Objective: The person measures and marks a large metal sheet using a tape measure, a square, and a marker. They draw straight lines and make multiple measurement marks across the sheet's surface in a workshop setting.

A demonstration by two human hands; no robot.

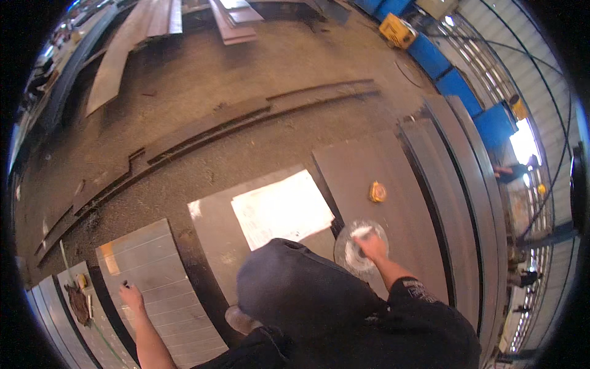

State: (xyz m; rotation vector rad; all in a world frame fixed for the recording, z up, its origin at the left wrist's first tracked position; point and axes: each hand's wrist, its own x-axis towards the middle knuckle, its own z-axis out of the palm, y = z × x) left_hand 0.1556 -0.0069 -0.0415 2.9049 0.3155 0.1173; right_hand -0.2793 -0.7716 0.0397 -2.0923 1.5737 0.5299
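My left hand (132, 299) is closed, with a small dark object (126, 284) at its fingertips. It is over a grey steel plate (161, 270) marked with several pale lines across it. On the right, my right hand (372, 245) reaches into a round, greyish, see-through dish or ring (342, 253) with white material (361, 232) by the fingers. Its fingers look closed, but what they grip is too blurred to name. Beyond it a yellow tape measure (377, 192) lies on a brown steel plate (362, 161). White paper sheets (283, 206) cover part of the middle plate.
Dark gaps separate the plates. Long steel strips (209, 132) lie on the dirty floor ahead. More steel beams (452, 178) run along the right. At far left are a brown rag or glove (78, 305) and small items. Blue bins (458, 89) and a yellow box (397, 31) stand farther off.
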